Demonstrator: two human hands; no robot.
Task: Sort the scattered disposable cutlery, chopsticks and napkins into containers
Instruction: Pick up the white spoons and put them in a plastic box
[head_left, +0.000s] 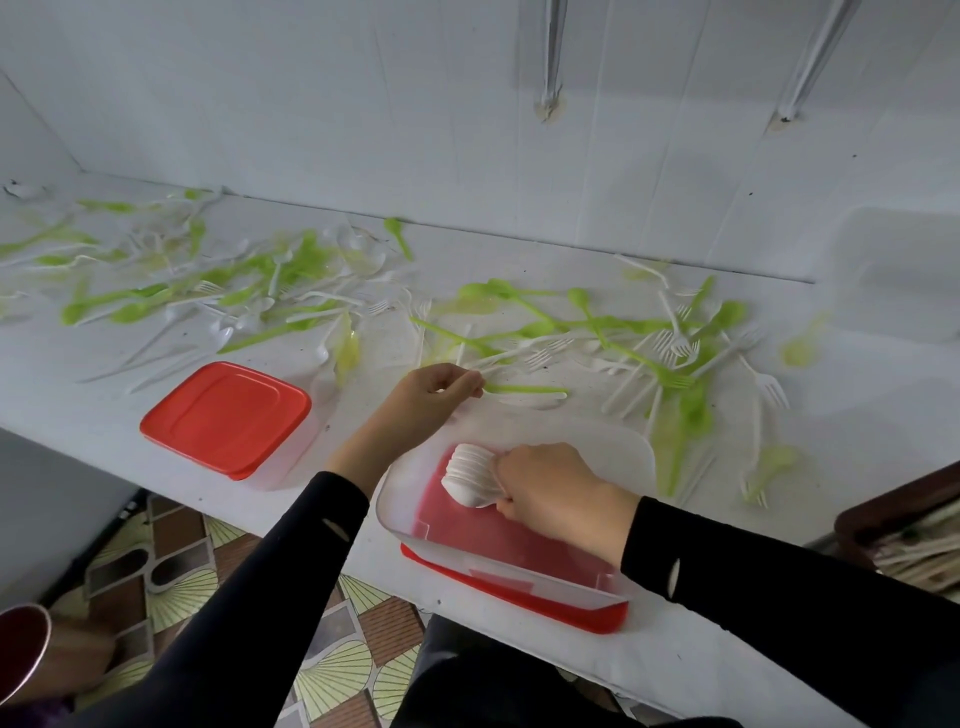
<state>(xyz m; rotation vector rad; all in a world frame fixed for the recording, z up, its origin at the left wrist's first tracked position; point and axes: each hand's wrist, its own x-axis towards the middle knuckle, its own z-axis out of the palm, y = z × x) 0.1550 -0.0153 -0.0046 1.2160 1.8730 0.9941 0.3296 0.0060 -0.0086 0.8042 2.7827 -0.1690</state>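
Green and white plastic spoons and forks (613, 332) lie scattered across the white counter (857, 415). My right hand (550, 486) grips a nested stack of white spoons (470, 475) and holds it inside an open clear container (631, 452), which sits on a red lid at the counter's front edge. Just beyond that container, my left hand (431, 397) pinches the end of a green utensil (524, 388) that lies on the counter beside a white one.
A second clear container with a red lid (226, 415) stands closed to the left. More cutlery (208, 280) is spread along the back wall. A dark tray of chopsticks (914, 545) sits at the right edge. Patterned floor shows below the counter.
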